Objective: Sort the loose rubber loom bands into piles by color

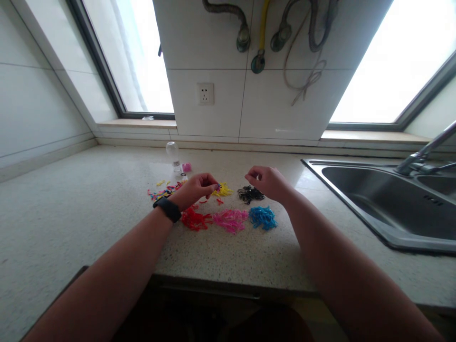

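Note:
My left hand [198, 190], with a dark watch on its wrist, is closed in a pinch on small rubber bands [218, 187], dark and purplish at the fingertips. It hovers beside a yellow pile of rubber bands [224, 190]. My right hand [266, 181] is pinched shut just above a black pile [251, 194]; whether a band is between its fingertips is too small to tell. Nearer the counter's front lie a red pile [195, 219], a pink pile [231, 220] and a blue pile [262, 217]. A mixed-colour pile [164, 193] is partly hidden behind my left hand.
A clear plastic bottle [173, 154] stands at the back beside a small pink object [186, 167]. On the right, a steel sink [356, 223] with a tap [416, 159] is set into the speckled counter [107, 209]. A tiled wall rises behind.

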`<state>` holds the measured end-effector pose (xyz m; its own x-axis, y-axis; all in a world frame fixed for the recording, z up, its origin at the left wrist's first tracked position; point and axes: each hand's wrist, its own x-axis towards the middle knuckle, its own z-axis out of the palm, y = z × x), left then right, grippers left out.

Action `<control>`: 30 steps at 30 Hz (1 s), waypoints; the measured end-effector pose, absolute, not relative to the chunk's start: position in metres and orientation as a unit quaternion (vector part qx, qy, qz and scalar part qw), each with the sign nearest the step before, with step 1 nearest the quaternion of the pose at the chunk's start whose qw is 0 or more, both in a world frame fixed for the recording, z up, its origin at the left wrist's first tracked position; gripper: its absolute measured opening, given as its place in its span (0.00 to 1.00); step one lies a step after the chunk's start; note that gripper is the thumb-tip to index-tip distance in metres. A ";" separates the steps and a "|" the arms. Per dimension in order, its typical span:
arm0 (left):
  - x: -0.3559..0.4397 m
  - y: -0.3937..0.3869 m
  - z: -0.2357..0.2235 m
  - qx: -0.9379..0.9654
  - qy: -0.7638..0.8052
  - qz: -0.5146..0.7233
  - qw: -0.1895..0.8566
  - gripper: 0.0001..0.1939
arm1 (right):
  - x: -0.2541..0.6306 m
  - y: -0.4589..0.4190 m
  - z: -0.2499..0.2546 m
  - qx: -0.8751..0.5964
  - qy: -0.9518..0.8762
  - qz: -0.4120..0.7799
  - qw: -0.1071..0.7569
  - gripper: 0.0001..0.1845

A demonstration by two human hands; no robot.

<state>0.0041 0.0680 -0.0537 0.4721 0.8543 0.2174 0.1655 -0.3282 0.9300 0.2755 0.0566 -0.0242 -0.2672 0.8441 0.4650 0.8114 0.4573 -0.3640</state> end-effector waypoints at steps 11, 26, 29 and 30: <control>0.007 0.061 -0.048 0.732 0.331 0.355 0.478 0.11 | 0.224 0.033 -0.035 -0.396 -0.846 0.128 0.334 0.13; 0.006 0.062 -0.050 0.733 0.336 0.335 0.488 0.15 | 0.220 0.037 -0.044 -0.428 -0.822 0.148 0.347 0.06; 0.007 0.061 -0.049 0.735 0.329 0.331 0.492 0.15 | 0.218 0.038 -0.047 -0.421 -0.818 0.163 0.356 0.06; 0.008 0.061 -0.048 0.734 0.328 0.330 0.496 0.15 | 0.218 0.038 -0.048 -0.419 -0.817 0.165 0.360 0.06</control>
<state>0.0076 0.0613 -0.0482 0.5677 0.8077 0.1590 0.1539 -0.2939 0.9434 0.2182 0.0380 -0.0477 -0.3888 0.8043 0.4494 0.5660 0.5934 -0.5723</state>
